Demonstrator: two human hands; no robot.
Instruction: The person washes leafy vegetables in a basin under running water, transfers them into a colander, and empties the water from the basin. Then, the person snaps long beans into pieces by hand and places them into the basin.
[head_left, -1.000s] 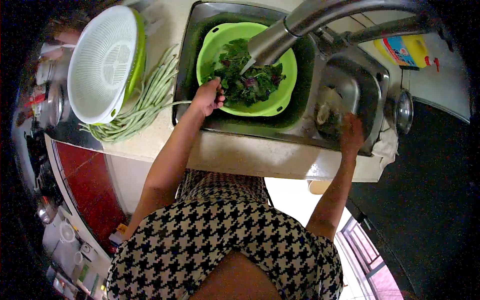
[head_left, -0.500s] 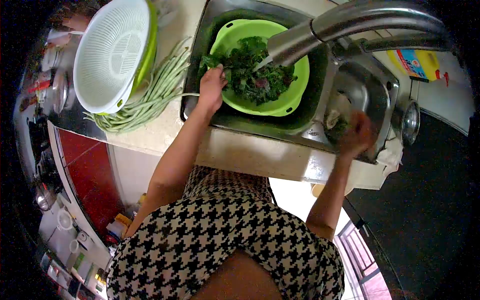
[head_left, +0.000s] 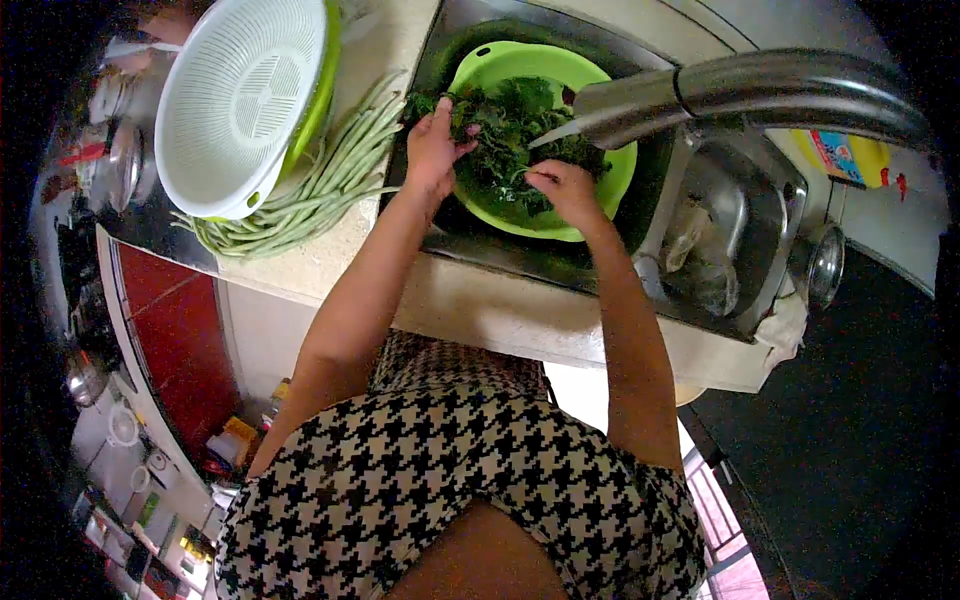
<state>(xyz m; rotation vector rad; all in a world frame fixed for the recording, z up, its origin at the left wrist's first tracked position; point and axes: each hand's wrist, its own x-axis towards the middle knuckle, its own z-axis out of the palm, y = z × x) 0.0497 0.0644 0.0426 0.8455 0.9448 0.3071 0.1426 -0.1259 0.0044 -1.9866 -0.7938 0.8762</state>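
A green basin (head_left: 615,190) sits in the large sink bowl, holding dark leafy greens (head_left: 510,130). Water from the faucet (head_left: 640,110) falls into it. My left hand (head_left: 436,155) is closed on some of the greens at the basin's left rim, with leaves sticking out past the fingers. Over the lower right part of the greens, my right hand (head_left: 565,188) is pinched at the leaves; its fingertips meet a thin green piece.
On the left counter, a white colander (head_left: 235,105) in a green basin stands tilted beside long green beans (head_left: 300,205). The small sink bowl (head_left: 745,200) holds scraps and something transparent. A yellow bottle (head_left: 845,157) lies at the right, near a metal lid (head_left: 826,265).
My right hand has moved left from the small sink bowl to the greens in the basin. My left hand stays at the basin's left side. The whole view has shifted somewhat.
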